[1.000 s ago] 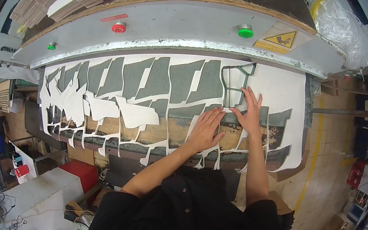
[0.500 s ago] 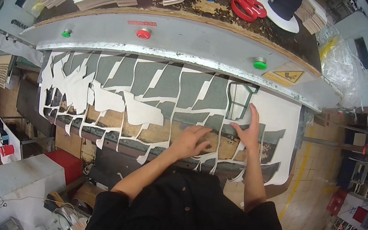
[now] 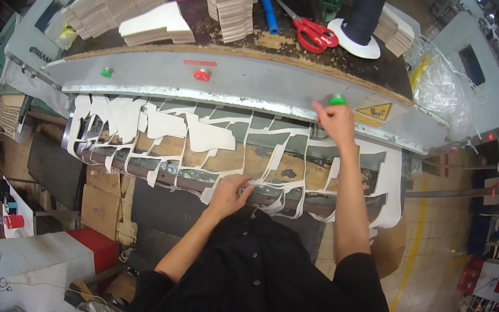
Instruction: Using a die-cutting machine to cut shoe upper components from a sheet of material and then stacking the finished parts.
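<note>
Green, the push button (image 3: 338, 99) sits by the right hand (image 3: 336, 122), thumb apart; the left hand (image 3: 231, 194), fingertips parted, is at the white cut sheet (image 3: 392, 197).

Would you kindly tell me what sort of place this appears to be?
Probably a factory workshop where sheet material is cut: a grey machine beam bears a yellow hazard sign, a white sheet with shaped cut-outs lies below it, and stacks of shaped pieces stand behind it.
</note>
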Available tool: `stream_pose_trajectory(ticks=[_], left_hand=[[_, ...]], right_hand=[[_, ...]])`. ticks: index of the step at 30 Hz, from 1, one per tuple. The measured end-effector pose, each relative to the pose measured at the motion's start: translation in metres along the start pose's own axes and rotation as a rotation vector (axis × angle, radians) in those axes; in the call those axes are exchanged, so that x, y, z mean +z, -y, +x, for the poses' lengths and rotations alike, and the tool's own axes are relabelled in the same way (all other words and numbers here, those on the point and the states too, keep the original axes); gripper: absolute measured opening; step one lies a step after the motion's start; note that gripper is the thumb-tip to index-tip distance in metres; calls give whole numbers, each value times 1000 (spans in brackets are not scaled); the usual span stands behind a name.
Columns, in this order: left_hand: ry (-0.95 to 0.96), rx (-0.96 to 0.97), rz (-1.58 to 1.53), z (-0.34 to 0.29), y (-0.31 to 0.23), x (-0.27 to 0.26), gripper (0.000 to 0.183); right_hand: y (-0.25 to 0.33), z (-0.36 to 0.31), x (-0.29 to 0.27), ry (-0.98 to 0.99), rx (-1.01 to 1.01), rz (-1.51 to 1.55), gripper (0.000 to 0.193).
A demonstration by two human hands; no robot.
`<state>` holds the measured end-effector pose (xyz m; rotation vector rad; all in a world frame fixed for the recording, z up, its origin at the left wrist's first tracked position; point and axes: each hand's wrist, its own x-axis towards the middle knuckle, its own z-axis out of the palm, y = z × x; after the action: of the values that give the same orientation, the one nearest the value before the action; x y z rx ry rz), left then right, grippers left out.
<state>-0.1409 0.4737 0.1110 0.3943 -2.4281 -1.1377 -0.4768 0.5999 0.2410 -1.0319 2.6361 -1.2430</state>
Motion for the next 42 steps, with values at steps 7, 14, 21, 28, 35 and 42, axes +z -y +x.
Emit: stream_pose_trajectory(ticks=[7,14,21,28,35,42], left_hand=[[-322,63,298,-11,-26,-8,36],[5,62,444,-19,-13,-14,45],[-3,100,472,-5,-13,-14,50],[-41,108,451,6,-5,-13,50],[59,-8,324,11,2,-17,49],[-126,-151,445,-2,4,2,48]], right_hand=[[-30,-168,36,163,88,14,37],[-8,-252,54,140,-133,-247,60],[-15,-221,57,198,-38,-242,50],[-14,-209,61,136,-60,-208,53],[-23,-191,43,424,45,-64,44],[-75,-74,47,-420,120,-108,50]])
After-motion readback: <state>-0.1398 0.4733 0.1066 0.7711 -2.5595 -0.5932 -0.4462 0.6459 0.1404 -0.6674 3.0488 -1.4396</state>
